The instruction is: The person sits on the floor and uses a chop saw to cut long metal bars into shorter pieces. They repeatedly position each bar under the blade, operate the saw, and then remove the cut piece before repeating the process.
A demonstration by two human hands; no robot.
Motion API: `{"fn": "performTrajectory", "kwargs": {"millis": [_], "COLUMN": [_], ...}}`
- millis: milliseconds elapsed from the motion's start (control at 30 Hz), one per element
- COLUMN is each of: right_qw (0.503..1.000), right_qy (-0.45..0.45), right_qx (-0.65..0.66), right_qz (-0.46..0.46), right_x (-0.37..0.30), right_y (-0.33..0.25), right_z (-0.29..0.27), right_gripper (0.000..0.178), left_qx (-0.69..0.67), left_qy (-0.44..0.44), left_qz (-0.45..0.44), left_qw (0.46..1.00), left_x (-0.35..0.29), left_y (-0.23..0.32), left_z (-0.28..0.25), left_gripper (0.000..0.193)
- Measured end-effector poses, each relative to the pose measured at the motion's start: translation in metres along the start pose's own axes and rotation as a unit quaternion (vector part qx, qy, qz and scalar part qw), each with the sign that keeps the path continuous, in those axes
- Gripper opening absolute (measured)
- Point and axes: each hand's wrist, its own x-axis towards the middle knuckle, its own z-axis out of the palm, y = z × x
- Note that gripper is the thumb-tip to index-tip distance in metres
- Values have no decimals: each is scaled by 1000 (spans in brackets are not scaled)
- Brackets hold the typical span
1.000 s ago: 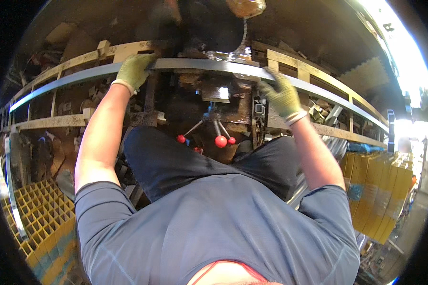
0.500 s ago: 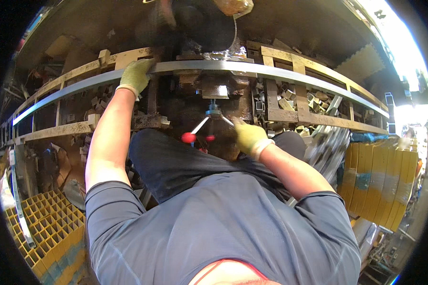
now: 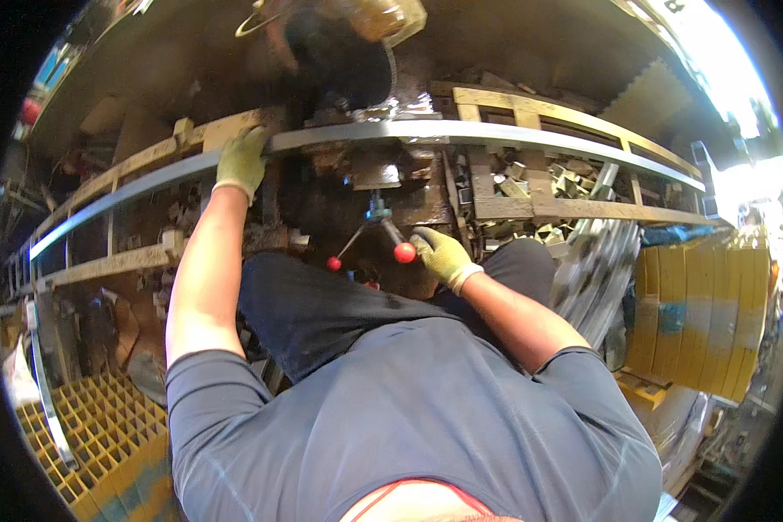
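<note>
One long metal bar (image 3: 365,132) crosses the head view from side to side, its line bent by the lens. It runs between pale wooden rails (image 3: 574,209) at either flank and, in the middle, lies on the near side of a large dark disc (image 3: 339,65). The gloved left hand (image 3: 242,163) is closed over the bar, left of centre, with that arm reaching well forward. The gloved right hand (image 3: 442,258) is low and nearer the body, fingers curled just beside a red knob (image 3: 404,253) on a spoked handle (image 3: 378,210); whether it grips the knob or its spoke, I cannot tell. A second red ball (image 3: 334,263) ends another spoke to the left, apart from both hands. Small metal offcuts (image 3: 515,187) lie among the timbers on the right, and a stack of yellow boards (image 3: 696,313) stands farther out on that side. At lower left is a yellow grid (image 3: 104,418).

The step in hand looks like steadying the bar with the left while the right attends to the handle. The next move seems to call for a sure hold on knob or spoke, an even turn, and a firm left hand so that the bar does not slide.
</note>
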Motion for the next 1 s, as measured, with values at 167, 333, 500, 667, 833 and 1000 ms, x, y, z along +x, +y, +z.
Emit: {"fn": "performTrajectory", "kwargs": {"millis": [167,333,500,667,833,1000], "right_qw": [987,995,997,991,971,984], "right_qy": [40,-49,-63,-66,-72,-112], "right_qx": [127,-71,-14,68,178,-135], "right_qz": [-89,-57,-48,-89,-139,15], "right_x": [-36,-18,-10,6,-5,-8], "right_y": [-109,-124,-110,-64,-20,-86], "right_z": [-40,-39,-30,-17,-34,-56], "right_gripper": [61,48,40,39,69,50], "left_qx": [56,-215,-244,-302,-352,-519], "left_qy": [90,-18,-358,-354,-305,-389], "left_qz": [4,-7,-17,-43,-49,-173], "left_qw": [994,976,901,884,884,741], "left_x": [-29,-94,-136,-133,-146,-143], "left_y": [0,109,163,172,168,160], "left_z": [21,-9,17,31,9,51], "left_gripper": [67,43,65,52,58,62]}}
